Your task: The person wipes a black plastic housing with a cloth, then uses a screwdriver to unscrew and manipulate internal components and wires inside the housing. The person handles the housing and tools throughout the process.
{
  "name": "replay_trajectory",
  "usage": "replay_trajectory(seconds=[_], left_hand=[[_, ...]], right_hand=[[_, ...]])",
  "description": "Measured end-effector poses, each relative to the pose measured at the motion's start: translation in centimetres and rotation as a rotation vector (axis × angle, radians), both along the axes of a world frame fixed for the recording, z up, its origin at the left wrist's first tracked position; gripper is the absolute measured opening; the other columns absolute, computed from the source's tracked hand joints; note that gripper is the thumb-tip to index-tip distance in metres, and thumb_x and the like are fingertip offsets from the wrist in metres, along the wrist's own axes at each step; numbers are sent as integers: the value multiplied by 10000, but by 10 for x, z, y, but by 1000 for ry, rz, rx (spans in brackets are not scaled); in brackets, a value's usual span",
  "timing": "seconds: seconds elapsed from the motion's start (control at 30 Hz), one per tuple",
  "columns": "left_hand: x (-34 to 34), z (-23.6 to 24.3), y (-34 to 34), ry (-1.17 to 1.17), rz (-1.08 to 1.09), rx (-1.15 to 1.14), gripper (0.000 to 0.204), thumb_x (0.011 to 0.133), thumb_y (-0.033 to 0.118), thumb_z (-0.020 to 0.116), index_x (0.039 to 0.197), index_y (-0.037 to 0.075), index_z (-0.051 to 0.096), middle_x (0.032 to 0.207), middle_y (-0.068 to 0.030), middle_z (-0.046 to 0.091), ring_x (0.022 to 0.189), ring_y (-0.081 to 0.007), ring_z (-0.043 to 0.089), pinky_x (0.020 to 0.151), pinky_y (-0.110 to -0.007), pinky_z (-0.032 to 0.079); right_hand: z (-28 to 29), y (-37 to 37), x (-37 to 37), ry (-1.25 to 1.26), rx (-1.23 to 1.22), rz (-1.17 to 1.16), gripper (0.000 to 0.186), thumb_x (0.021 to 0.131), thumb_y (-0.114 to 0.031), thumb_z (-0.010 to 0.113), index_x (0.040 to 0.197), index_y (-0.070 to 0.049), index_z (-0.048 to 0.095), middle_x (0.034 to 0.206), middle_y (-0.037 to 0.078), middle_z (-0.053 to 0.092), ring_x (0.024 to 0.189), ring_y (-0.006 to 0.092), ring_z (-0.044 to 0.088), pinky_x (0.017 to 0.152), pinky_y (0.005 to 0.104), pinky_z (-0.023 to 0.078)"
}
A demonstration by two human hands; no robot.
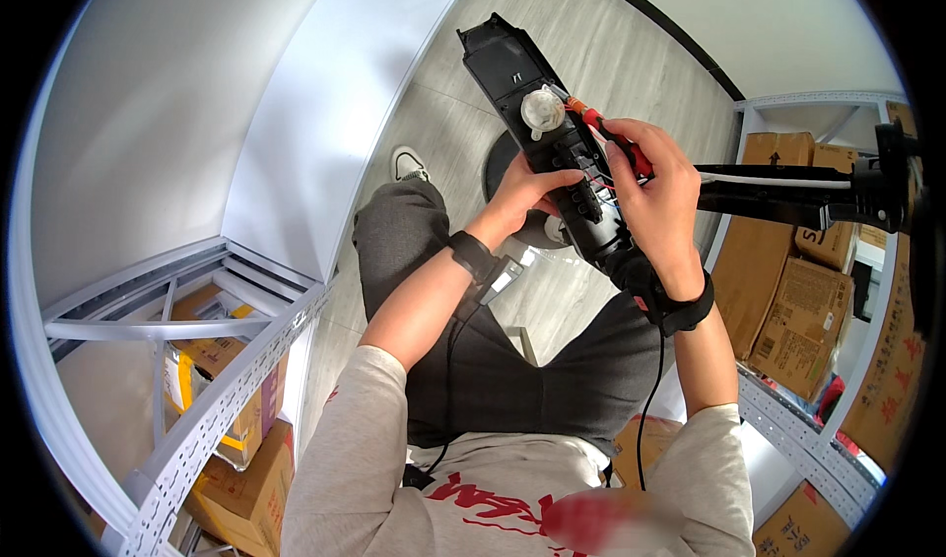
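Observation:
A long black plastic housing [501, 65] slants across the space above my lap, its inner side facing up. On it sit a round whitish part [542, 112] and several thin coloured wires [597, 175]. My left hand [519, 195] grips the housing's left edge, thumb over the top near the wires and the other fingers mostly hidden beneath. In my right hand [658, 191] is a screwdriver with a red and black handle [639, 158]. It points up and left toward the round part; whether its tip touches anything is too small to tell.
A black arm-like bar [778, 199] with a white cable reaches in from the right. Metal shelving with cardboard boxes [803, 311] stands right; another metal rack [212, 394] with boxes stands left. Beneath the housing is a dark round object [501, 163] on the grey wood-look floor [443, 94].

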State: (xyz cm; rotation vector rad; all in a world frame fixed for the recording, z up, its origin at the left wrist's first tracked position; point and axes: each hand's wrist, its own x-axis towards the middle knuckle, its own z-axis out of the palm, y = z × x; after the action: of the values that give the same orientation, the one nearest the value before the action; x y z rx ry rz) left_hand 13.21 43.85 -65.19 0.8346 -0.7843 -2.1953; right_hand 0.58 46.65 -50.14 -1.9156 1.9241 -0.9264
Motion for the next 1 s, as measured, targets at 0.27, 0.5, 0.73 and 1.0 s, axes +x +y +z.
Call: replay_trajectory(seconds=[0.27,0.5,0.73,1.0], left_hand=[[0,0,1,-19,-27,-31,531,813,156,757,1263,34,503,1061,-74,646,840,-178,696,537,-291,582],[-3,-1,3,0,11,-43,471,779,149,782,1168,3,561,971,-89,672,743,-180,700,522,-300,592],[-5,-3,5,-1,4,-85,455,777,145,782,1149,2,563,954,-77,666,721,-158,690,511,-281,577],[-5,-6,4,-46,-37,-113,566,790,154,775,1258,9,492,1032,-86,657,799,-167,693,537,-276,577]], right_hand=[[-8,-1,-2,-5,24,12,227,834,-9,647,1057,-35,680,1030,124,696,866,299,684,760,338,541],[-14,-4,-3,25,18,27,225,837,-22,644,1058,-38,682,1033,130,692,848,303,687,745,346,546],[-17,-11,-2,15,35,21,203,842,-41,637,1039,-32,689,1031,130,691,817,311,689,724,350,549],[-11,-17,0,73,54,29,195,834,-36,633,1019,-17,694,1013,135,692,804,328,683,711,359,545]])
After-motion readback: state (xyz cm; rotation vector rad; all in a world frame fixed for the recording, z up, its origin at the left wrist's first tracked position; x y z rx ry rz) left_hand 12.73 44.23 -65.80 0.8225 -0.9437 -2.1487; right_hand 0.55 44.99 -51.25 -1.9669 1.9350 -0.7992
